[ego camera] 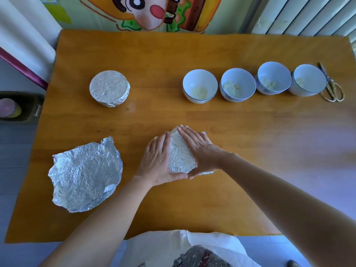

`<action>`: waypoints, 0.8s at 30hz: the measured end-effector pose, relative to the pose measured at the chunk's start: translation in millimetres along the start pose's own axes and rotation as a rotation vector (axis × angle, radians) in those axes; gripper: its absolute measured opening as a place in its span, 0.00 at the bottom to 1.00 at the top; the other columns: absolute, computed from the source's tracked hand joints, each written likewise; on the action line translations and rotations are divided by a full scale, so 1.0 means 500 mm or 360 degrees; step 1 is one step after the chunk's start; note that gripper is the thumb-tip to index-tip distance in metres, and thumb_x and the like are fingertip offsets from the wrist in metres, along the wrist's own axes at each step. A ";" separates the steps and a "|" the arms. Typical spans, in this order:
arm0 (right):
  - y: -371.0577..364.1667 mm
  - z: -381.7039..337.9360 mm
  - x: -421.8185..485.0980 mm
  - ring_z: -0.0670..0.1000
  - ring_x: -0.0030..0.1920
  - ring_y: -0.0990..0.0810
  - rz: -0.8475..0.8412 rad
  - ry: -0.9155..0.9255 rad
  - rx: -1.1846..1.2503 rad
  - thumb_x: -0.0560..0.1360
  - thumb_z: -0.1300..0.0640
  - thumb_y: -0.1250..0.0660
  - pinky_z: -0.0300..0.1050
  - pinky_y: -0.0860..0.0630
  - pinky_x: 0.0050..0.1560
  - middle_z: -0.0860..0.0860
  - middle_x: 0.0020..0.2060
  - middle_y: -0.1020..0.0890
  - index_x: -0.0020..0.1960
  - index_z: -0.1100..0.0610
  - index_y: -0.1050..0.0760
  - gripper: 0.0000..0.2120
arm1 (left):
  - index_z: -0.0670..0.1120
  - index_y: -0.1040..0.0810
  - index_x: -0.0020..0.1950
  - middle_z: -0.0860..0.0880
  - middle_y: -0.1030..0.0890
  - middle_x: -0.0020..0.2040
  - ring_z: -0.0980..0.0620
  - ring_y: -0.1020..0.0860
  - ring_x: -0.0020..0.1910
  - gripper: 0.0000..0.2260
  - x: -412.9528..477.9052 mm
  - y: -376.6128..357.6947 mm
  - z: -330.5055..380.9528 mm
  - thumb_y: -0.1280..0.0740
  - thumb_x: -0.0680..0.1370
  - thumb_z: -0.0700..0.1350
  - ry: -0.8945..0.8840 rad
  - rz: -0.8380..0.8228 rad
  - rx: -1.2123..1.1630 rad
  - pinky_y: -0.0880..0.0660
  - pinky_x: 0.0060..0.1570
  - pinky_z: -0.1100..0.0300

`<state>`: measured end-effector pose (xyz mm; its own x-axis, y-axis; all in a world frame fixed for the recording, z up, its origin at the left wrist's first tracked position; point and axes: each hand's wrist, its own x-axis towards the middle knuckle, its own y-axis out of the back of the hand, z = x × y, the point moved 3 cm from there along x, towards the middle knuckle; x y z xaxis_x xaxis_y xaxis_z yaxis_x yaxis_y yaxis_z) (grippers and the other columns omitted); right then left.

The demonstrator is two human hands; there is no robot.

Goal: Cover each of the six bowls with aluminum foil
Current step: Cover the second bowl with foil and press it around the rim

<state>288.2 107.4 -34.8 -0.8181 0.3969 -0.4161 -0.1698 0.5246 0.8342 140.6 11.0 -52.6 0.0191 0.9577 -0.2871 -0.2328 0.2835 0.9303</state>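
Both forearms are reaching forward from the near edge of the wooden table (192,54) and converging on the foil-wrapped bowl (181,157), the wrists angling inward so the hands are forming a V over it. The left hand (159,160) is lying against the bowl's left flank; the right hand (200,149) is resting across its top and right side. Far to the left of and beyond this bowl a finished covered bowl (109,88) is sitting, its foil drawn smooth. Beyond it to the right, four open bowls (200,85) are standing in a row – each holding a small pale, crumbly heap – with scissors (332,87) lying at the row's far-right end. A loose crumpled foil sheet (84,174) is lying just left of the wrapped bowl. On both hands the fingers are stretching out straight and close together, pressing flat on the foil – the two thumbs are nearly meeting along the bowl's near edge.
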 end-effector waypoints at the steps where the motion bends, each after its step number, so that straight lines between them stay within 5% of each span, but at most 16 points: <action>1: 0.002 0.000 0.001 0.49 0.78 0.65 -0.0011 -0.0001 0.0045 0.54 0.33 0.21 0.59 0.51 0.77 0.48 0.78 0.65 0.77 0.52 0.72 0.74 | 0.37 0.51 0.80 0.39 0.41 0.79 0.40 0.37 0.76 0.65 0.001 0.000 -0.001 0.50 0.60 0.85 -0.0001 -0.0008 -0.0014 0.42 0.75 0.46; 9: 0.005 0.012 0.013 0.48 0.78 0.62 0.0021 0.0064 0.0185 0.52 0.34 0.20 0.52 0.52 0.78 0.50 0.79 0.60 0.78 0.52 0.69 0.75 | 0.38 0.57 0.81 0.38 0.46 0.80 0.40 0.43 0.78 0.68 0.004 0.004 -0.009 0.56 0.57 0.87 0.0006 -0.0042 -0.0093 0.48 0.77 0.46; 15: 0.006 0.013 0.013 0.50 0.77 0.67 0.0037 0.0082 0.0207 0.53 0.34 0.20 0.50 0.57 0.78 0.51 0.78 0.66 0.77 0.52 0.71 0.75 | 0.41 0.61 0.81 0.43 0.58 0.82 0.50 0.60 0.80 0.63 0.011 0.015 0.010 0.43 0.62 0.82 -0.0181 0.0001 -0.0100 0.60 0.77 0.52; 19: 0.014 0.010 0.000 0.51 0.76 0.70 0.0141 0.0050 0.0092 0.54 0.33 0.21 0.49 0.66 0.76 0.52 0.77 0.67 0.78 0.52 0.71 0.73 | 0.41 0.61 0.81 0.43 0.58 0.82 0.50 0.59 0.80 0.62 0.016 0.016 0.017 0.40 0.63 0.79 -0.0143 -0.0039 -0.0099 0.61 0.76 0.54; 24: 0.008 0.008 -0.019 0.54 0.77 0.52 0.0228 0.0008 0.0063 0.53 0.35 0.20 0.55 0.51 0.77 0.54 0.77 0.50 0.79 0.55 0.63 0.71 | 0.41 0.64 0.80 0.43 0.59 0.82 0.46 0.57 0.81 0.64 0.012 0.015 0.014 0.41 0.62 0.80 -0.0085 -0.0073 -0.0098 0.64 0.75 0.55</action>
<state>297.5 108.9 -28.9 -0.8353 0.4660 -0.2919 -0.0295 0.4922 0.8700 145.5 19.3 -45.8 0.0822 0.9455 -0.3150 -0.2897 0.3251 0.9002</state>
